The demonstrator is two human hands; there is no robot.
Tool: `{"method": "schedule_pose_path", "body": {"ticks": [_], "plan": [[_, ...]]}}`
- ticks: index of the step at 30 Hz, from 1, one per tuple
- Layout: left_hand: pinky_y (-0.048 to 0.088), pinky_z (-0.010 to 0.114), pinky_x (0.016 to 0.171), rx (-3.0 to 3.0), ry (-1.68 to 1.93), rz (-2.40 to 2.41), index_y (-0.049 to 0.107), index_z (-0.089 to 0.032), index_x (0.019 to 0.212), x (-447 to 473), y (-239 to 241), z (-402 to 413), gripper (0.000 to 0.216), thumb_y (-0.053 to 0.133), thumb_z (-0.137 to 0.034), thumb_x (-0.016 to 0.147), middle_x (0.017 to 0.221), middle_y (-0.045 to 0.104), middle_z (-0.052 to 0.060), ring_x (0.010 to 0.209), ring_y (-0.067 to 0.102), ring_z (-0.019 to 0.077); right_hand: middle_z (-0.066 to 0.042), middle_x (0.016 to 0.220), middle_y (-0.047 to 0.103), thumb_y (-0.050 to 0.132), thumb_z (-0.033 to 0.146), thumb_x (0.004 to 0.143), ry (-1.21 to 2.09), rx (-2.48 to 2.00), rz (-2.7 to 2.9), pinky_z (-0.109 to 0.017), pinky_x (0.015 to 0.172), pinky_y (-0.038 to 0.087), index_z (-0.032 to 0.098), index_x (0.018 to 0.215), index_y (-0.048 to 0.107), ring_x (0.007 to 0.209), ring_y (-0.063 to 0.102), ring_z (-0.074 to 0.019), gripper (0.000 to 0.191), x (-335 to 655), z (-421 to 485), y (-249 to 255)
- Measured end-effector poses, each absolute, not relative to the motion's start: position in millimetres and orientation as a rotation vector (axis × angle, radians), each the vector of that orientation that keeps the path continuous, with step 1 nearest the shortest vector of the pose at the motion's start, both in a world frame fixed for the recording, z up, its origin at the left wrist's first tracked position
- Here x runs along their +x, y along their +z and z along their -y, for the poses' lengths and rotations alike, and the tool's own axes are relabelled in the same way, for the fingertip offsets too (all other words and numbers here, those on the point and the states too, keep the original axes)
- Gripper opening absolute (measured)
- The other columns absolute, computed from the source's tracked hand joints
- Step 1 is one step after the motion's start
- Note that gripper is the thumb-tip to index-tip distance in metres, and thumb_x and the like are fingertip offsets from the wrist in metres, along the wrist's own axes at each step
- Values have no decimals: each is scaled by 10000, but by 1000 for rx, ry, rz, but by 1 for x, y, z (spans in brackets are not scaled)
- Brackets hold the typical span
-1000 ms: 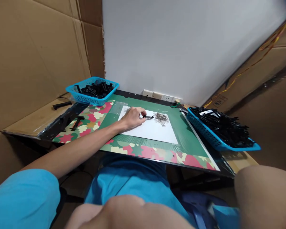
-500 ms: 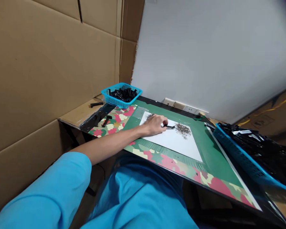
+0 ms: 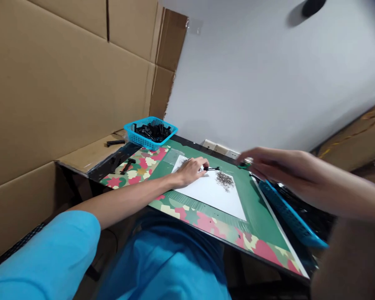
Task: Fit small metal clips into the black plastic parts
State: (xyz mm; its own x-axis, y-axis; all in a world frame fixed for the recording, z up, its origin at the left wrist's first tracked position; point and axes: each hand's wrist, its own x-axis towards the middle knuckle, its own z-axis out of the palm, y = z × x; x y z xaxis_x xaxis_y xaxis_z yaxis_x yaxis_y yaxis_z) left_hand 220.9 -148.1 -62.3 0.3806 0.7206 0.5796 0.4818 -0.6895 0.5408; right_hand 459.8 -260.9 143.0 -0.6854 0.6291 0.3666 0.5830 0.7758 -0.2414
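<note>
right hand [image 3: 284, 164], grip unclear, swings in above the bench's [image 3: 256, 216] far right corner, joining left hand [image 3: 191, 171] pinching black plastic part [image 3: 213, 168].

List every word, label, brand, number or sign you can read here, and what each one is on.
No readable text anywhere.
Sockets: too small and blurred to read any marks.
Black part in the left hand: too small to read any marks.
Paper: no writing visible.
Left cardboard: no print visible.
</note>
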Motion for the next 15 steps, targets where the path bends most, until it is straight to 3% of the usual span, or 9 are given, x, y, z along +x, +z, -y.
{"method": "schedule_pose_path", "body": {"ticks": [2, 5, 10, 15], "plan": [[562, 377, 878, 2341, 1257, -1000, 730, -193, 1184, 223, -61, 148, 202, 693, -204, 985, 1135, 775, 86, 931, 717, 211, -69, 865, 737, 626, 432, 1068, 112, -1114, 2566, -346, 669, 537, 270, 1390, 724, 737, 656, -217, 373, 459, 240, 127], [559, 374, 897, 2257, 1391, -914, 737, -211, 1205, 227, -55, 148, 217, 682, -238, 997, 1179, 782, 82, 984, 718, 212, -21, 779, 691, 732, 329, 983, 70, -1266, 2556, -305, 621, 426, 230, 1471, 666, 662, 582, -177, 502, 457, 206, 85], [546, 330, 754, 2073, 1329, -918, 766, -224, 1134, 233, -47, 152, 223, 709, -373, 978, 1067, 799, 59, 853, 711, 194, -23, 789, 711, 657, 275, 1042, 6, -1398, 2400, -278, 650, 349, 218, 1207, 769, 670, 574, -151, 208, 465, 193, 33], [585, 332, 796, 2038, 1196, -801, 749, -241, 1222, 236, -44, 162, 325, 694, -456, 985, 1163, 793, 70, 913, 734, 202, -50, 848, 757, 678, 271, 1029, -167, -1455, 2375, -284, 660, 335, 229, 1004, 809, 721, 617, -168, 139, 483, 207, 33]]}}
